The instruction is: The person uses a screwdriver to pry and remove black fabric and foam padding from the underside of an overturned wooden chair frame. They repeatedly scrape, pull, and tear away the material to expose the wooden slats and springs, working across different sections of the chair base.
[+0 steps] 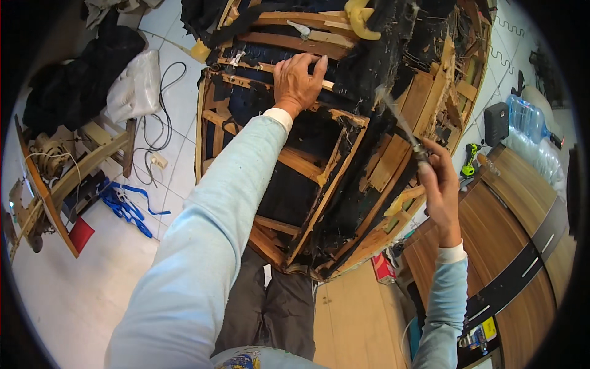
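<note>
Before me lies a stripped furniture frame [319, 163] of bare wooden bars, with torn black fabric [384, 55] hanging on it. My left hand [298, 79] is on a thin wooden slat [264, 66] across the frame, its fingers curled over the slat. In my right hand [440, 187] is a hand tool [402, 120] with a long, thin metal shaft and a dark handle; motion blurs its tip, so its exact kind is unclear. The shaft points up and left over the frame's right side, near the torn fabric. My right fingers are closed round the handle.
Yellow foam scraps [361, 19] cling to the frame's far side. Left on the tiles are a black cable [166, 117], a blue strap [126, 206] and a wooden stand [92, 160]. A wood-topped table [491, 215] stands right, with a green-black power tool [471, 160] and a blue water bottle [525, 117] beyond.
</note>
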Tool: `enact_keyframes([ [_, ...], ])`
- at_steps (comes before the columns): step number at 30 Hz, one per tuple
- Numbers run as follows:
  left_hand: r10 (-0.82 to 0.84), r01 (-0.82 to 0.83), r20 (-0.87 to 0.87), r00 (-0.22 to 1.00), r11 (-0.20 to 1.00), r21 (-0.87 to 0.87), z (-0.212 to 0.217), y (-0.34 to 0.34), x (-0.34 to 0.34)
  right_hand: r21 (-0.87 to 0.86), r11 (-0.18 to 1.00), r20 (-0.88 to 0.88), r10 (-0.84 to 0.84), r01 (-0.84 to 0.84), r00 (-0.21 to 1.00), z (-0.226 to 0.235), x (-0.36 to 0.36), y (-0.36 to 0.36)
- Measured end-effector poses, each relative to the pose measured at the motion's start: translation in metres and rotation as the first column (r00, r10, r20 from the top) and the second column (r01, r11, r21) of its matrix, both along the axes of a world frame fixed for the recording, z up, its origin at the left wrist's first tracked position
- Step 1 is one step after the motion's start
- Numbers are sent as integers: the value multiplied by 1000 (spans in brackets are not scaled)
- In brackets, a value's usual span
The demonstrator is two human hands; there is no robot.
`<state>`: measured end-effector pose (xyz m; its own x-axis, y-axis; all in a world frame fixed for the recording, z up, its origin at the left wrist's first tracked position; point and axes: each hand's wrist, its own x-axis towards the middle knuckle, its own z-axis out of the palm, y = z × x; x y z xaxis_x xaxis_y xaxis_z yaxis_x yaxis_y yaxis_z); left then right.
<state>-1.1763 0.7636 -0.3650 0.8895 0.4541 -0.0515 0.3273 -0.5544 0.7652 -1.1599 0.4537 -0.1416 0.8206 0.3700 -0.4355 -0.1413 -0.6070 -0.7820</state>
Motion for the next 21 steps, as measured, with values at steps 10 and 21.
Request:
enact_keyframes([
  [10, 32, -29, -77, 996, 999, 37, 2, 5, -1, 473, 860, 145, -290, 191, 946, -28, 0, 99],
  [21, 61, -60, -28, 998, 998, 30, -4, 0, 1, 91, 986, 233, -157, 139, 960, -56, -5, 137],
])
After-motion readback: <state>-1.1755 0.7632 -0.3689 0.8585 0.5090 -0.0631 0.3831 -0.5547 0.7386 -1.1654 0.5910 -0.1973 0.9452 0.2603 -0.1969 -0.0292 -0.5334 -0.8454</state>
